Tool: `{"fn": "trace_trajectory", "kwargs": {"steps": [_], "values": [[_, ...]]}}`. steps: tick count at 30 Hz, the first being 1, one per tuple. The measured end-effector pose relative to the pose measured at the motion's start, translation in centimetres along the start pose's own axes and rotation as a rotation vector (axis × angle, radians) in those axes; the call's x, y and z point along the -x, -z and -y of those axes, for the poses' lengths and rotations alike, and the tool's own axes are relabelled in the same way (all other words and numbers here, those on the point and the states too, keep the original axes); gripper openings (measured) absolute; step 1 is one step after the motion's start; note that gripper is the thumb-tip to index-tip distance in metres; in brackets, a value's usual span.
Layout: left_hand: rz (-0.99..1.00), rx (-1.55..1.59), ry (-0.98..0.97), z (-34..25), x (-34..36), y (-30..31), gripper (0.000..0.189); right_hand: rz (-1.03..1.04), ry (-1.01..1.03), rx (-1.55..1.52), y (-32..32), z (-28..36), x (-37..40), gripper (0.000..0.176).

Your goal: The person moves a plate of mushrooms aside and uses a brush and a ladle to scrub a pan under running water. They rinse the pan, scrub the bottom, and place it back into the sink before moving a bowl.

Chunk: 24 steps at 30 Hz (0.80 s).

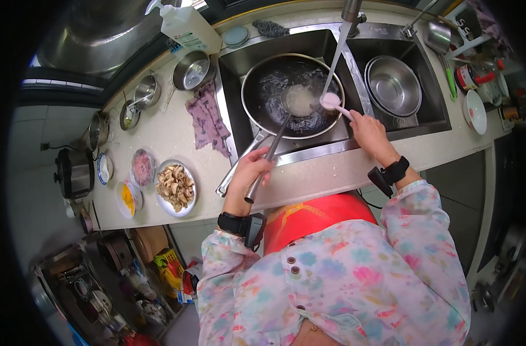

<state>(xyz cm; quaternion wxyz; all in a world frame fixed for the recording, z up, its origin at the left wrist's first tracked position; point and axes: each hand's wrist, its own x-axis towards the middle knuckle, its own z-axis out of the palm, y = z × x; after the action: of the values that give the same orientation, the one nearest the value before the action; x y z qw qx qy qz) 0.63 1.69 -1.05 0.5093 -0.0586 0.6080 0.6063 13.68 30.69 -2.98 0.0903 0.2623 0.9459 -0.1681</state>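
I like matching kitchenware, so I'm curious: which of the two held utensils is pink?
The short-handled scoop in the right hand; the longer-handled utensil in the left hand has a grey, metallic-looking handle.

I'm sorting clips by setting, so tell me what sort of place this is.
A kitchen, probably a home one: a double metal sink under a tap, a pan at its left basin, and a plate of what look like cut mushrooms.

Ladle [282,130] in left fingers [259,161], pink utensil [330,101] in right fingers [358,119]
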Motion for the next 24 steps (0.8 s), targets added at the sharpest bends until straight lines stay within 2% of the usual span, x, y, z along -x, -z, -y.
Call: {"fn": "trace_trajectory", "kwargs": {"steps": [7,10,13,16,18,22,23,24], "values": [[-0.005,-0.091,-0.017,1.2,0.7,-0.7,0.053,-0.09,0.079,0.145,-3.7,-1.0,-3.6,0.028],[-0.01,-0.161,-0.008,1.1,0.7,-1.5,0.053,0.011,0.074,0.078,-5.3,0.8,-5.4,0.028],[-0.024,-0.134,0.034,0.1,0.7,-2.4,0.053,-0.056,0.167,0.06,-5.2,3.2,-4.4,0.021],[-0.031,-0.077,0.053,-0.3,0.5,-2.3,0.054,-0.005,0.321,0.106,-5.6,4.6,-2.3,0.02],[-0.046,-0.096,0.032,-0.1,0.4,-1.8,0.055,-0.009,0.293,0.114,-4.8,3.9,-3.0,0.02],[-0.222,-0.614,-0.217,0.9,0.8,-1.6,0.054,-0.056,0.182,0.13,-3.5,1.4,-4.7,0.022],[-0.299,-0.776,-0.426,2.0,-0.1,-0.9,0.054,-0.088,0.159,0.113,-3.5,1.1,-4.5,0.023],[-0.376,-0.933,-0.638,2.3,-0.4,-0.6,0.054,-0.162,0.162,-0.03,-3.9,0.7,-4.2,0.024]]}}
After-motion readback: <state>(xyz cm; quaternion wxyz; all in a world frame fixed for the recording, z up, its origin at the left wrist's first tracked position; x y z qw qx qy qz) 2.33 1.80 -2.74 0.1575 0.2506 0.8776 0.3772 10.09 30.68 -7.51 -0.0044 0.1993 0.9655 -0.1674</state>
